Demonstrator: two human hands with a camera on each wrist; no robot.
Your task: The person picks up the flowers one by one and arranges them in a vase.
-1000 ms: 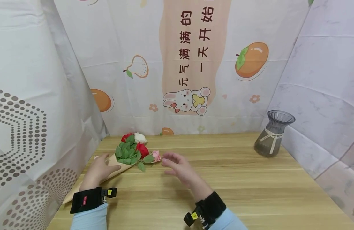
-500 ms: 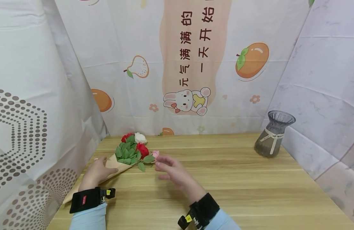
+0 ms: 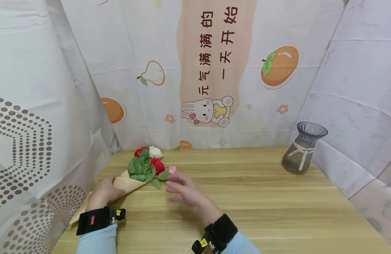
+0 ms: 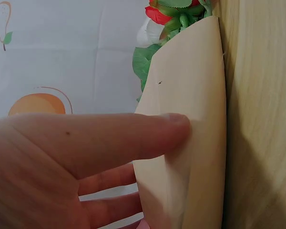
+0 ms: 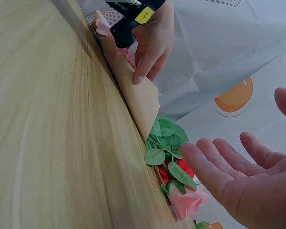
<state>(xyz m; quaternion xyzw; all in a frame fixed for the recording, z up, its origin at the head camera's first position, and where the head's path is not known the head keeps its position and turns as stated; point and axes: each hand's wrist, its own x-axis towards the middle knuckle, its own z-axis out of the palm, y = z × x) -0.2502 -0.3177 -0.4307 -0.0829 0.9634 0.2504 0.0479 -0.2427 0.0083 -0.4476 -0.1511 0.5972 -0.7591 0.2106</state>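
A bouquet in tan paper [image 3: 127, 182] lies slanted at the table's left, with red roses [image 3: 157, 165], a white rose [image 3: 155, 152], a pink rose [image 3: 172, 170] and green leaves at its upper end. My left hand [image 3: 104, 193] grips the wrapper; in the left wrist view the hand's [image 4: 76, 152] thumb lies over the paper [image 4: 193, 71] and other fingers reach behind it. Fingers spread and relaxed, my right hand [image 3: 193, 199] holds nothing beside the flower end. In the right wrist view that hand [image 5: 257, 188] is close to the leaves [image 5: 181, 174]; contact cannot be told.
A grey glass vase [image 3: 298, 155] with a pale ribbon bow stands at the back right of the wooden table [image 3: 246, 197]. Printed white cloth [image 3: 151, 116] hangs behind the table and along both sides.
My right hand has moved left and slightly down, closer to the leaves. My left hand has shifted slightly down the wrapper, its thumb lower. The bouquet and vase have stayed put.
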